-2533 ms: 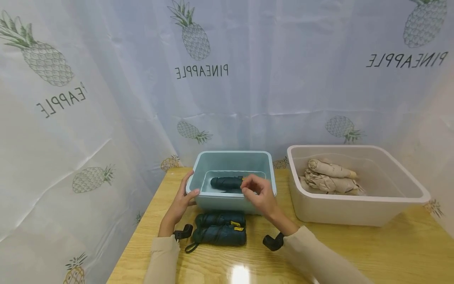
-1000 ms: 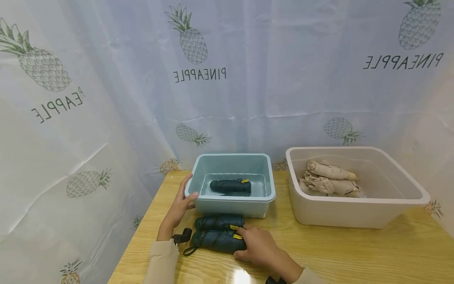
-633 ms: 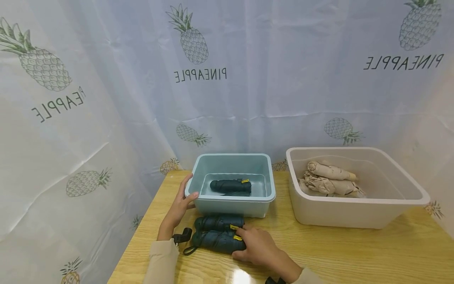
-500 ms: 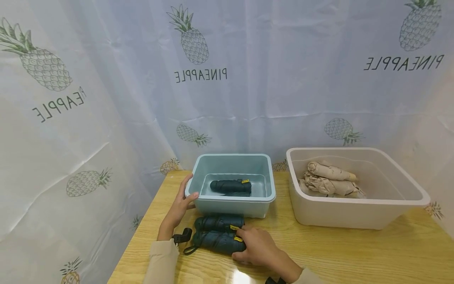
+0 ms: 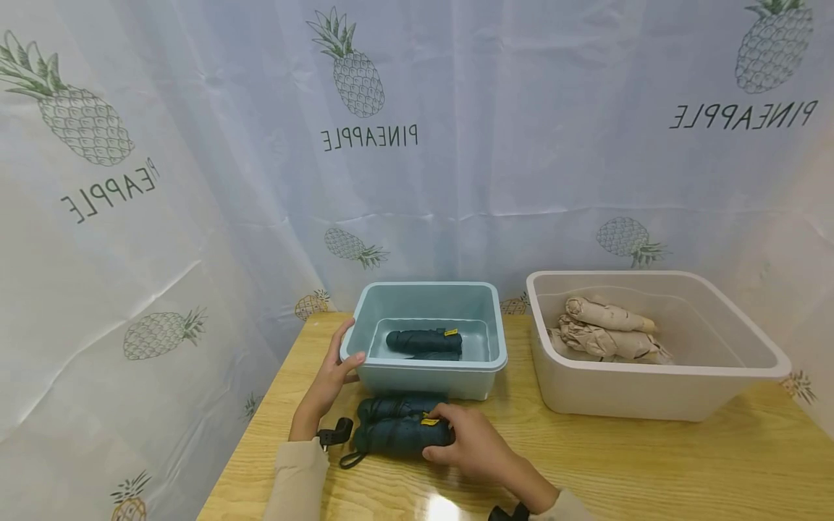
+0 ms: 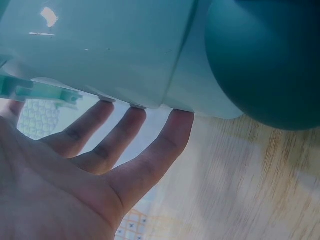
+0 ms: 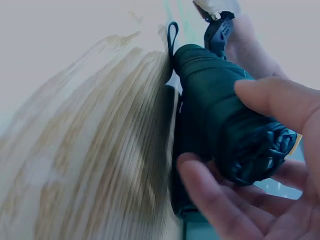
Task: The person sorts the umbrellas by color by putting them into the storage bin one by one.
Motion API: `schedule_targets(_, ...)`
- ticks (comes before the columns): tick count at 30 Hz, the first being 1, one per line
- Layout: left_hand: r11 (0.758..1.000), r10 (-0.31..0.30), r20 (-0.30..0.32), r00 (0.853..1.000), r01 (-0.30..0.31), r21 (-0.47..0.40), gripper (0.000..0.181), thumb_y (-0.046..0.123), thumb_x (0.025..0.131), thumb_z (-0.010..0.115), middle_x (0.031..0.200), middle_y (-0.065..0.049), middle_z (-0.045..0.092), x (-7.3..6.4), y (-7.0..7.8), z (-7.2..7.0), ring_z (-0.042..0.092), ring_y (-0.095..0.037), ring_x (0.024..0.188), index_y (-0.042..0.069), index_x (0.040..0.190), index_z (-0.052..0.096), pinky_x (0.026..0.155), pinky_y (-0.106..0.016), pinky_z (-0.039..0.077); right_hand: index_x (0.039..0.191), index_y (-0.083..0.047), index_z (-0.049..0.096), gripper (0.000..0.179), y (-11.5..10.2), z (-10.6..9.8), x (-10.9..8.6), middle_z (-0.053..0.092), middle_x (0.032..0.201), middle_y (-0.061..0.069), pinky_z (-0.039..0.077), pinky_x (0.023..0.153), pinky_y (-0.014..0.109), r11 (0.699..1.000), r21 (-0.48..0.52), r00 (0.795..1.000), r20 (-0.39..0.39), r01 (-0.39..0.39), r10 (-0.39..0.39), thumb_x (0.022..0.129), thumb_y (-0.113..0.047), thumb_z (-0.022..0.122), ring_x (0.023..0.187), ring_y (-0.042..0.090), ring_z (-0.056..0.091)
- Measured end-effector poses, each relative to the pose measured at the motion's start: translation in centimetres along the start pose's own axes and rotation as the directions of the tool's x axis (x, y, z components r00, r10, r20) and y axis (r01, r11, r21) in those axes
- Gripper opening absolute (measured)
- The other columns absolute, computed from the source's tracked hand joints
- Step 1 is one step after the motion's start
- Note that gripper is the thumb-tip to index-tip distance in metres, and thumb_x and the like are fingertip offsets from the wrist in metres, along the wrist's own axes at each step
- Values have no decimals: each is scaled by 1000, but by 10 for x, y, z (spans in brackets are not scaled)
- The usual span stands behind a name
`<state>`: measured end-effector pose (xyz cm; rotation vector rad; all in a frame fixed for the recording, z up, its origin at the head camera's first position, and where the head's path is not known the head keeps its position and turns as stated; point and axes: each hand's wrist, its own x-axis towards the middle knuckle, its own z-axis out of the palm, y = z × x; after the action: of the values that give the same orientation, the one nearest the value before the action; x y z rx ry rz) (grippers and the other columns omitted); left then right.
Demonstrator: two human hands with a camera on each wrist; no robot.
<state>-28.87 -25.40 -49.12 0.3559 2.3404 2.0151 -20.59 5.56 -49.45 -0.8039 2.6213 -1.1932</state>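
In the head view two dark green folded umbrellas lie side by side in front of a light blue bin (image 5: pixel 430 367). My right hand (image 5: pixel 472 441) grips the right end of the nearer umbrella (image 5: pixel 397 438), thumb on the near side and fingers on the far side. The farther umbrella (image 5: pixel 391 407) is partly covered by it. In the right wrist view the gripped umbrella (image 7: pixel 215 100) is raised a little beside the other one. My left hand (image 5: pixel 329 376) rests on the bin's left front corner; its fairly straight fingers (image 6: pixel 155 160) touch the outer wall.
Inside the blue bin lies a dark umbrella (image 5: pixel 423 341) with another partly showing beneath it. To the right stands a larger beige bin (image 5: pixel 638 391) holding several beige wrapped rolls (image 5: pixel 606 315). A pineapple-print curtain (image 5: pixel 456 181) hangs behind the wooden table (image 5: pixel 586 470).
My right hand has come from above the blue bin down to the umbrellas in front. It now grips the nearer one, which has risen slightly. The left hand stays at the bin.
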Motion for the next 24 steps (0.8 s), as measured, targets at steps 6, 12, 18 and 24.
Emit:
schedule_targets(6, 1000, 0, 0, 1000, 0, 4, 72, 28, 102, 56, 169, -13, 7, 0, 0, 0, 38, -53, 142, 39, 161, 16, 97, -66, 50, 118, -20, 67, 43, 0, -4, 2, 67, 104, 1, 50, 63, 25, 982, 187, 999, -19, -24, 28, 81, -32, 86, 66, 6, 57)
schedule_targets(12, 1000, 2, 3, 1000, -2, 0, 72, 28, 102, 56, 168, -13, 7, 1, 0, -1, 38, -53, 141, 39, 161, 16, 97, -67, 50, 117, -17, 65, 43, -1, -6, 2, 64, 113, 9, 54, 65, 27, 935, 351, 998, 4, -54, 56, 78, -14, 85, 69, 13, 63)
schedule_targets(18, 1000, -2, 9, 1000, 2, 2, 73, 28, 102, 56, 169, -12, 6, 2, 0, -1, 38, -53, 142, 39, 162, 16, 98, -66, 50, 115, -14, 65, 46, -3, -6, 3, 58, 119, 14, 59, 71, 28, 890, 454, 999, 4, -43, 46, 75, -3, 85, 86, 22, 66)
schedule_targets(24, 1000, -6, 7, 1000, 6, 1, 73, 29, 101, 57, 168, -13, 7, 2, 1, 0, 38, -53, 141, 39, 161, 16, 98, -66, 50, 115, -9, 65, 48, -3, -6, 5, 56, 123, 19, 61, 72, 29, 849, 527, 1000, 14, -22, 18, 73, 2, 85, 88, 24, 67)
